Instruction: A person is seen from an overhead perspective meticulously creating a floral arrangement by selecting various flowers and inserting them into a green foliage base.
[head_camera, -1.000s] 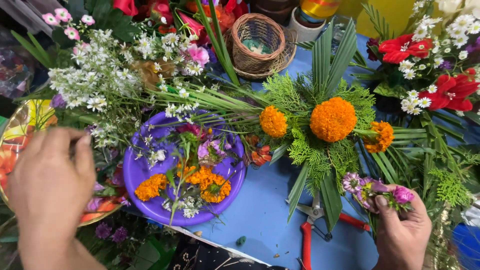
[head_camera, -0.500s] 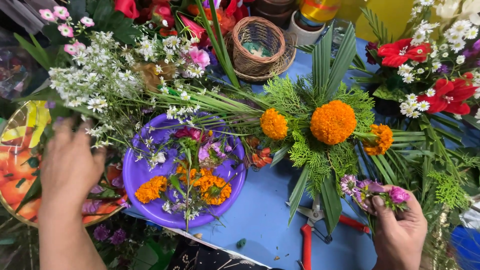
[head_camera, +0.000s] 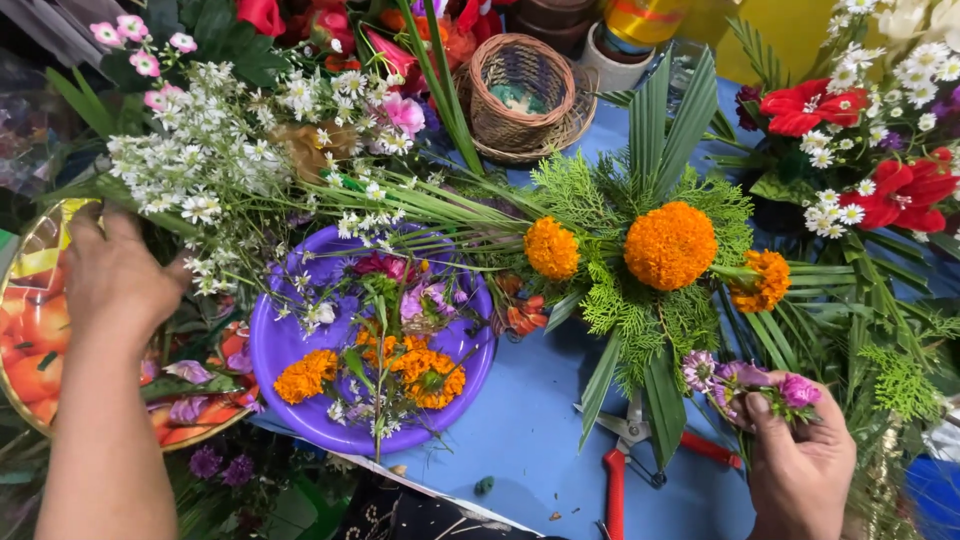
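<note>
My left hand (head_camera: 115, 275) reaches into a bunch of small white daisy-like flowers (head_camera: 215, 170) at the left, fingers curled among the stems; what it grips is hidden. At the lower right, my right hand (head_camera: 800, 460) is closed on a small cluster of pink and purple flowers (head_camera: 745, 380). Between the hands lies an arrangement of three orange marigolds (head_camera: 668, 245) on fern and palm leaves. A purple plate (head_camera: 290, 345) with loose marigolds and petals sits left of centre.
Red-handled scissors (head_camera: 640, 455) lie on the blue table (head_camera: 530, 420) beside my right hand. A wicker basket (head_camera: 520, 95) stands at the back. Red and white flowers (head_camera: 860, 140) fill the right side. A round tray with a fruit pattern (head_camera: 30, 340) lies at the left edge.
My left hand has moved up and away from me into the white flowers. My right hand has stayed in place with its flower cluster.
</note>
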